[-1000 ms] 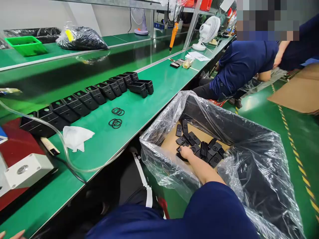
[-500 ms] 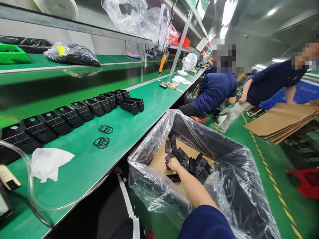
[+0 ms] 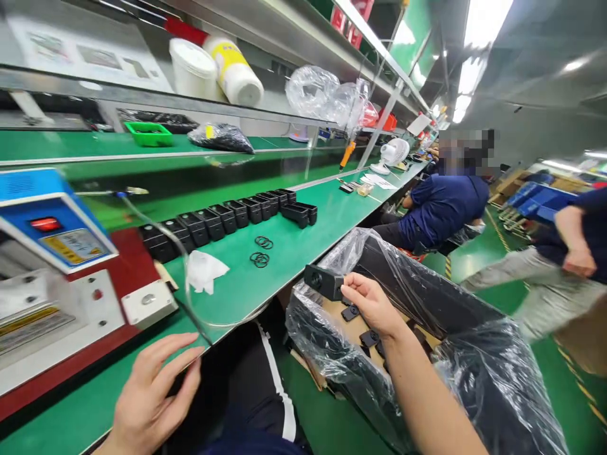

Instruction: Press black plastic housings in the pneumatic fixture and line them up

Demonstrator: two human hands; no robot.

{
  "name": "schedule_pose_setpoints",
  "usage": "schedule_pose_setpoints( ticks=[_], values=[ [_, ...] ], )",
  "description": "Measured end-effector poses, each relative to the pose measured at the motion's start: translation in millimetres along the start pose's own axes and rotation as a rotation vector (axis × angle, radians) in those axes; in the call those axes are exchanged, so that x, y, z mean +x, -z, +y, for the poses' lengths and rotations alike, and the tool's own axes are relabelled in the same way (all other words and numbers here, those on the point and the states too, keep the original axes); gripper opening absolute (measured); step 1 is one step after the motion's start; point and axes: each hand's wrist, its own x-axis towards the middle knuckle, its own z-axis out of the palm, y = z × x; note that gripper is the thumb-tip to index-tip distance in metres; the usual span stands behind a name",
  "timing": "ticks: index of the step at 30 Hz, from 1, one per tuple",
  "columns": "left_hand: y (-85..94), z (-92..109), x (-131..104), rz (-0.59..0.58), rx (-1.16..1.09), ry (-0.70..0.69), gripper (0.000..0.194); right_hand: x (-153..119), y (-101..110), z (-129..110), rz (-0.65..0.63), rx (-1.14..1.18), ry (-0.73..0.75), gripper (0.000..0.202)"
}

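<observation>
My right hand (image 3: pixel 367 300) pinches a black rectangular housing (image 3: pixel 323 282) by one end, holding it above the plastic-lined box (image 3: pixel 303 328). A round opening shows on the housing's near face. Down in the box lie several more black parts (image 3: pixel 370 338) on cardboard. Over the bench's front edge, my left hand (image 3: pixel 159 385) is open, fingers apart, with nothing in it. A row of black housings (image 3: pixel 227 218) stands along the green bench (image 3: pixel 246 291). Two small groups of black rubber rings (image 3: pixel 260 259) lie in front of that row, near a crumpled white cloth (image 3: pixel 203 270).
At the left stands a blue machine (image 3: pixel 52 215) on a dark red base, with a clear hose (image 3: pixel 187 278) curving across the bench. An orange screwdriver (image 3: pixel 348 155) hangs farther along. One co-worker (image 3: pixel 443 208) sits beyond the box; another person (image 3: pixel 569 253) is at the right.
My right hand has risen out of the box with a black housing in it. My left hand has come into view. The view has swung left, bringing the blue machine in.
</observation>
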Motion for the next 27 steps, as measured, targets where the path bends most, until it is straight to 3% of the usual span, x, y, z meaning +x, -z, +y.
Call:
schedule_pose_setpoints(
  ticks=[3, 8, 11, 13, 15, 19, 22, 25, 27],
  values=[
    [10.7, 11.4, 8.5, -0.05, 0.014, -0.011, 0.039, 6.9, -51.4, -27.7, -0.213, 0.122, 0.033, 0.028],
    [38.2, 14.0, 16.3, -0.137, -0.088, 0.17, 0.073, 18.5, -134.1, -46.4, -0.569, 0.414, -0.059, 0.035],
    [52.6, 12.1, 12.3, -0.173, -0.207, 0.216, 0.065, 19.5, -180.5, -54.1, -0.679, 0.478, -0.128, 0.037],
    [58.2, 13.1, 6.4, -0.18, -0.278, 0.304, 0.055, 17.8, -206.8, -58.4, -0.709, 0.449, -0.093, 0.033],
    [61.8, 15.0, -0.5, -0.135, -0.394, 0.463, 0.051, 15.2, -228.3, -60.8, -0.676, 0.357, 0.045, 0.027],
    [72.1, 16.7, -11.3, 0.156, -0.804, 0.707, 0.049, 7.6, -260.1, -56.8, -0.472, 0.111, 0.398, 0.026],
    [81.5, 16.3, -15.6, 0.324, -1.051, 0.753, 0.055, -0.4, -280.5, -47.8, -0.53, -0.003, 0.513, 0.044],
    [85.9, 15.1, -19.9, 0.314, -1.139, 0.747, 0.055, -6.8, -297.1, -39.6, -0.616, -0.006, 0.573, 0.056],
    [88.5, 12.3, -23.3, 0.322, -1.103, 0.741, 0.053, -7.2, -302.8, -36.7, -0.6, 0.006, 0.605, 0.056]
  ],
)
